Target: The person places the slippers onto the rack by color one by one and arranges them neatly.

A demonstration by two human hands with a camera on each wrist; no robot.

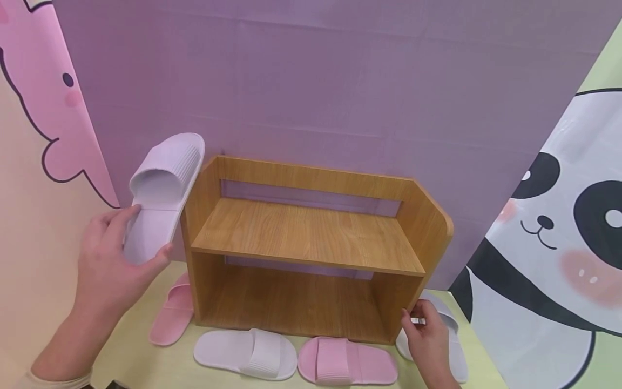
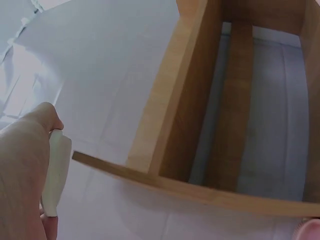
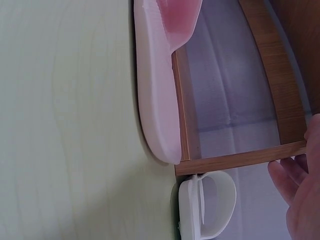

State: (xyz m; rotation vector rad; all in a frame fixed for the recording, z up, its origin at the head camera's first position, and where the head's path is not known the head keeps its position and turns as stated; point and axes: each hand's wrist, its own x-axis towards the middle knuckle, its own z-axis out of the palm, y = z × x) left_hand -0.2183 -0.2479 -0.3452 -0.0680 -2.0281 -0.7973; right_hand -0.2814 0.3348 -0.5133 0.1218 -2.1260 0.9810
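Observation:
My left hand (image 1: 109, 259) holds a white slipper (image 1: 162, 213) by its heel end, thumb on one side and fingers on the other. The slipper is raised with its toe up, beside the left end of a two-tier wooden shelf (image 1: 311, 232). In the left wrist view this slipper (image 2: 57, 172) appears edge-on, next to the shelf's side panel. Low at the shelf's right end, my right hand (image 1: 430, 337) grips the front edge of the side panel (image 1: 423, 254). The right wrist view shows that hand (image 3: 306, 192) with its fingers round the panel edge (image 3: 240, 159).
A white slipper (image 1: 218, 348) and a pink slipper (image 1: 374, 364) lie along the shelf's front. Another pink slipper (image 1: 172, 319) lies by its left side. White footwear (image 1: 457, 356) lies right of the shelf, partly behind my right hand. A purple backdrop (image 1: 316, 81) stands behind.

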